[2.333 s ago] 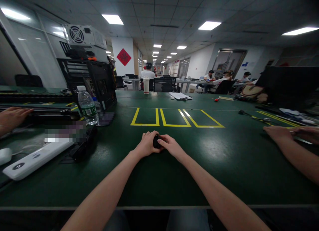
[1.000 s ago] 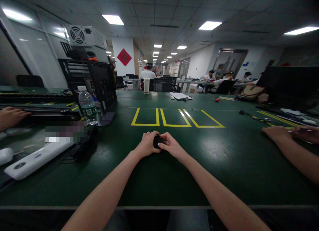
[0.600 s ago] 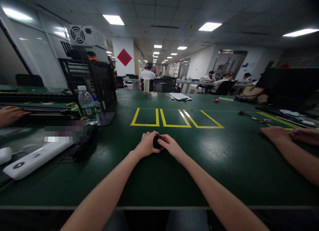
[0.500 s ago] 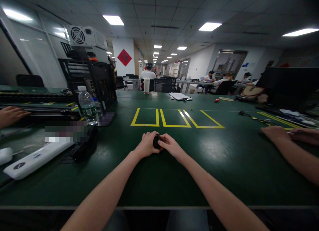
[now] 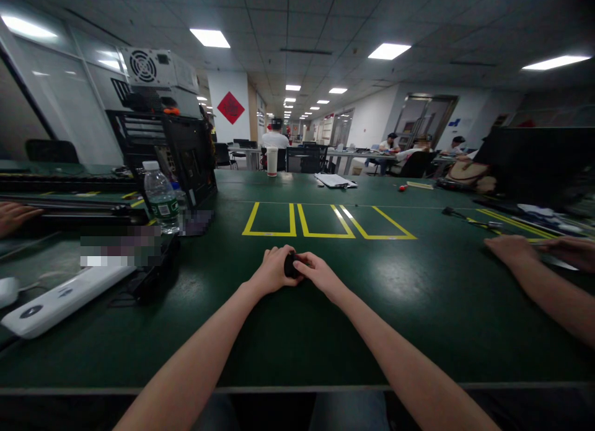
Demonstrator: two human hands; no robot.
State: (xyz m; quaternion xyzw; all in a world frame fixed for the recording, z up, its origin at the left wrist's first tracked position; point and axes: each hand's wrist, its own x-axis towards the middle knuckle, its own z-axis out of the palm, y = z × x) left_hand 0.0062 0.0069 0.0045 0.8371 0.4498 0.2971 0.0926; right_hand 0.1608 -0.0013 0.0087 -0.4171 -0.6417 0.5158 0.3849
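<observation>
A small black rounded object (image 5: 290, 265) is held between both my hands, just above or on the green table (image 5: 297, 332). Its kind cannot be made out, as fingers cover much of it. My left hand (image 5: 274, 268) wraps round it from the left, fingers closed. From the right, my right hand (image 5: 318, 273) pinches it, with the thumb on its near side. Beyond my hands, three yellow tape outlines (image 5: 325, 235) are marked on the tabletop.
At left stand a water bottle (image 5: 162, 201), an open black computer case (image 5: 186, 158) and a white power strip (image 5: 65, 297). A clipboard (image 5: 335, 180) and a white cup (image 5: 272, 162) lie farther back. Another person's hands (image 5: 515, 251) work at right; a further hand (image 5: 16, 219) shows at left.
Both my hands stay around the black object, my right thumb and fingers shifting slightly on it. The neighbour's hands at right move a little; the hand at far left draws back leftward.
</observation>
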